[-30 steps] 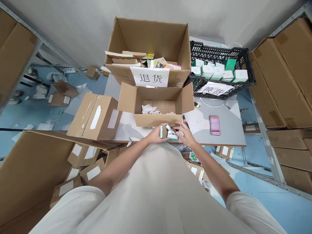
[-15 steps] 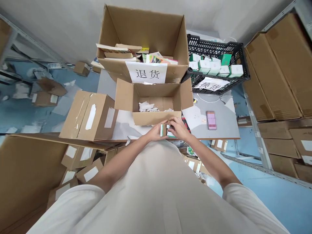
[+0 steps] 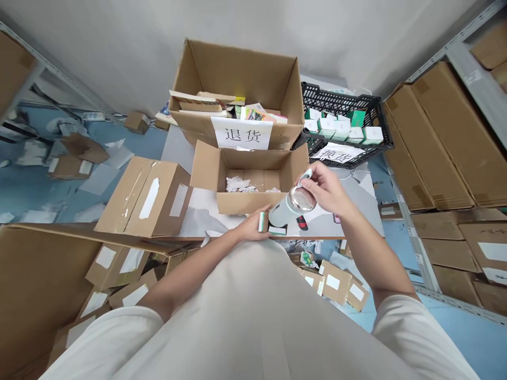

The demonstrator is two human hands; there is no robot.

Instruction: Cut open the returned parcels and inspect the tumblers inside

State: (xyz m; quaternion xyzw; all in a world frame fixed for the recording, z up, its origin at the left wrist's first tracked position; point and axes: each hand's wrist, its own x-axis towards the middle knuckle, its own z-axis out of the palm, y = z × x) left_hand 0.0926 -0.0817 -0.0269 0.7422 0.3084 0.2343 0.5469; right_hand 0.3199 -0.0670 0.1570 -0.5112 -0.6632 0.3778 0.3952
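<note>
My right hand (image 3: pixel 324 187) is closed round the loop handle on the lid of a pale, light-blue insulated bottle (image 3: pixel 282 212). The bottle is tilted, its silvery lid toward the upper right and its base low beside the small box. My left hand (image 3: pixel 252 226) grips a green-and-white small box (image 3: pixel 262 221) at the table's front edge. The box's open flaps show; its inside is mostly hidden. Just beyond both hands stands an open cardboard carton (image 3: pixel 253 203) with crumpled white paper (image 3: pixel 239 184) in it. A red-and-black tool (image 3: pixel 302 222) lies right of the bottle.
Behind the carton is a large box (image 3: pixel 194 126) of books with a paper sign. A black crate (image 3: pixel 386 138) at the right holds several green-and-white boxes. A taped carton (image 3: pixel 132 198) stands on the left. Parcels (image 3: pixel 332 282) lie below the table; shelving with cartons (image 3: pixel 431 148) flanks the right.
My right hand has drawn the bottle up and to the right out of the small box. My left hand stays on the box. The view has shifted slightly.
</note>
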